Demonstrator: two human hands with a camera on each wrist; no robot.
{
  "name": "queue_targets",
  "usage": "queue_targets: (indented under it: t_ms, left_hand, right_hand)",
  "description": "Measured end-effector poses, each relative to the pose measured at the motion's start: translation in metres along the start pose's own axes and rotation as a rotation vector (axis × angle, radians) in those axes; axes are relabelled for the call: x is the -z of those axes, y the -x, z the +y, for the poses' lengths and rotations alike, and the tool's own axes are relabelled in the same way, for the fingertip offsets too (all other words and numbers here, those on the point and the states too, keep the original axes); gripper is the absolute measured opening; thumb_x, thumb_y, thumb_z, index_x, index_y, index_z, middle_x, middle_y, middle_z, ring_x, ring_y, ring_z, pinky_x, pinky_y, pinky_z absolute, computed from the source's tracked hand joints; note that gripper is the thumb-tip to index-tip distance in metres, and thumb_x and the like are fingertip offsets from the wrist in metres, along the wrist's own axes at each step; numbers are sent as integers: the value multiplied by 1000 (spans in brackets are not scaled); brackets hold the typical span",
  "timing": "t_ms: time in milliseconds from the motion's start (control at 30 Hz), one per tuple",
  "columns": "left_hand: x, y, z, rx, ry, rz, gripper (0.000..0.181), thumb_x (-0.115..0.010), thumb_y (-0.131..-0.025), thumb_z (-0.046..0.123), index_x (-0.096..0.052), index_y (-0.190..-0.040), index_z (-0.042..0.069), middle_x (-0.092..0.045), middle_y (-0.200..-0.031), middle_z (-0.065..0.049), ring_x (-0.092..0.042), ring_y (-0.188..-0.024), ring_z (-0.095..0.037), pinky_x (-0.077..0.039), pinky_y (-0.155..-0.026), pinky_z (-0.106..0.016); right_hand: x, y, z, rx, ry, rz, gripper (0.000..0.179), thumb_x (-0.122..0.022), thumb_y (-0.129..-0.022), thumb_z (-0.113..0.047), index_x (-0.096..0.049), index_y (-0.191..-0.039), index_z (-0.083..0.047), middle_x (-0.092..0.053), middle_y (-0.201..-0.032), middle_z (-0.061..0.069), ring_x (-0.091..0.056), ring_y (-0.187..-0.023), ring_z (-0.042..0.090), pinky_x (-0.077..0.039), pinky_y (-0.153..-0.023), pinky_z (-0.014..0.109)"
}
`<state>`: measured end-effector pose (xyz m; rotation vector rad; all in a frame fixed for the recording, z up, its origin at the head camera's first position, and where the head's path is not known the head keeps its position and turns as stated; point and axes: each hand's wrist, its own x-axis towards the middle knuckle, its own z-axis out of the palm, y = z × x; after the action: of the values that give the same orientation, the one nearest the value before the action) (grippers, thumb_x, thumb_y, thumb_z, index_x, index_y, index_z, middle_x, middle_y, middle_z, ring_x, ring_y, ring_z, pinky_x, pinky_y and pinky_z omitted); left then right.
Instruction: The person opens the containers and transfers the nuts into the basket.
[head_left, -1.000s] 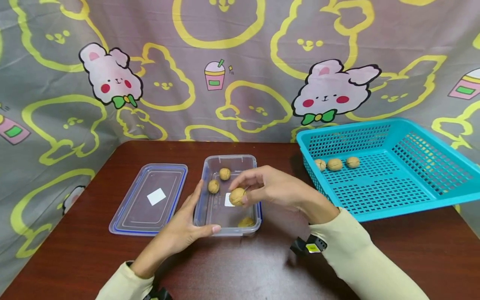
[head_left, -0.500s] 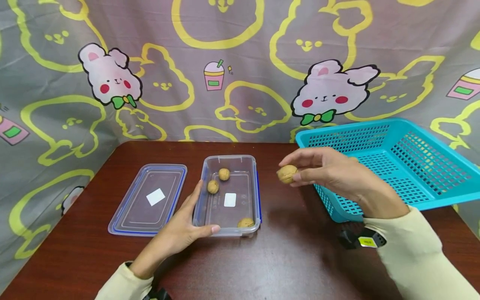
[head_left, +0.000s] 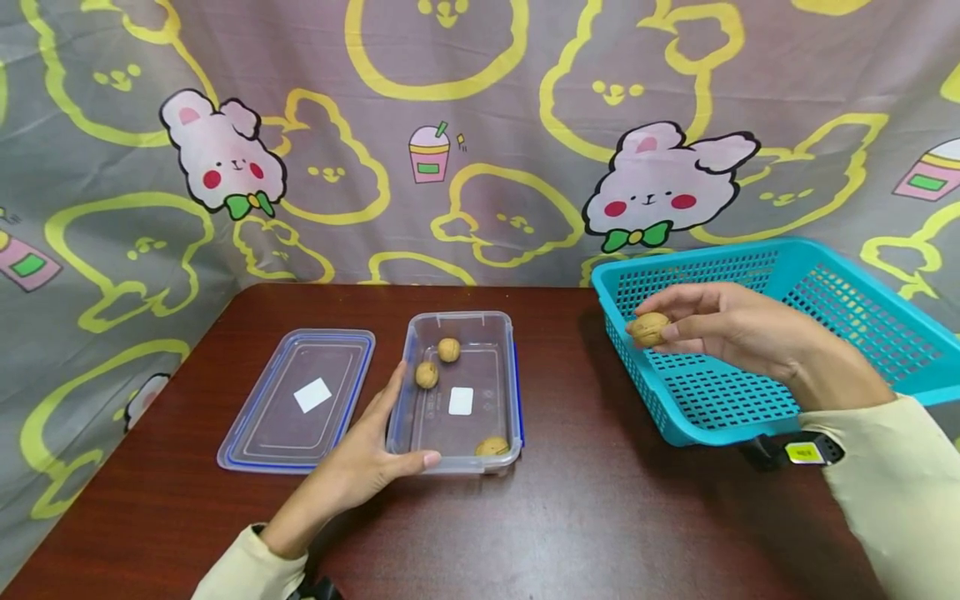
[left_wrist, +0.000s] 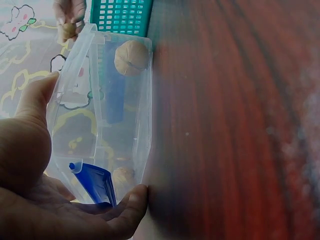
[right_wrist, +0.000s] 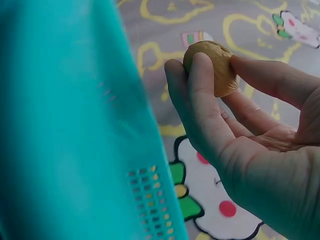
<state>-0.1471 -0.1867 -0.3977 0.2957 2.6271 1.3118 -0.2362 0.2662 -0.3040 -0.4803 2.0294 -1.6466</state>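
Note:
My right hand point(head_left: 738, 325) pinches a walnut point(head_left: 649, 330) between thumb and fingertips, above the left rim of the turquoise basket point(head_left: 686, 429). In the right wrist view the walnut point(right_wrist: 212, 67) shows clear of the basket wall point(right_wrist: 75, 120). A clear plastic food container point(head_left: 450, 465) with a blue side clip stands uncovered on the table. My left hand point(head_left: 352, 458) holds its near left corner, thumb at the front rim and fingers along the left side. Inside lie two walnuts point(head_left: 448, 350) at the upper left and another walnut point(head_left: 492, 447) in the near right corner.
A clear lid point(head_left: 300, 400) with a blue seal and a white label lies flat on the brown table point(head_left: 570, 517), left of the container. Behind the table hangs a patterned curtain point(head_left: 510, 108). My right hand hides part of the basket's inside.
My right hand has carried the walnut rightward, from above the container to the basket's left rim. My left hand and the container have stayed in place.

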Motion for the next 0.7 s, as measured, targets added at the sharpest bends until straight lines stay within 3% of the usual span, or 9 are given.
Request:
queue_targets:
  t_ms: [333,533,700]
  left_hand:
    - [0,-1,2,6,-6,-4,122,-87,-85,37,-1,-171,23,-12,-174,-23,-23,-156,-46,-23,-123,-70]
    - [0,-1,3,17,-5,-10,121,-87,-86,37,-1,-171,25,-9,-175,-21,-20,-158,-46,-21,-123,-70]
    - [0,-1,2,27,0,-13,121,-87,-86,37,0,-170,26,-8,-176,-20,-19,-158,-45,-21,-124,-69]
  right_hand:
    - [20,4,26,-143,-10,67,28,-55,-105,-2,-69,-126,-14,-65,-127,3,-62,-116,24,-60,-98,34]
    - [30,3,37,-238,-29,96,29,-56,-103,1,-64,-129,-8,-60,-126,7,-67,-115,24,-59,-101,38]
    - [33,0,45,-297,40,88,29,-57,-102,2,-59,-131,-2,-57,-125,11,-68,-113,24,-58,-103,38]
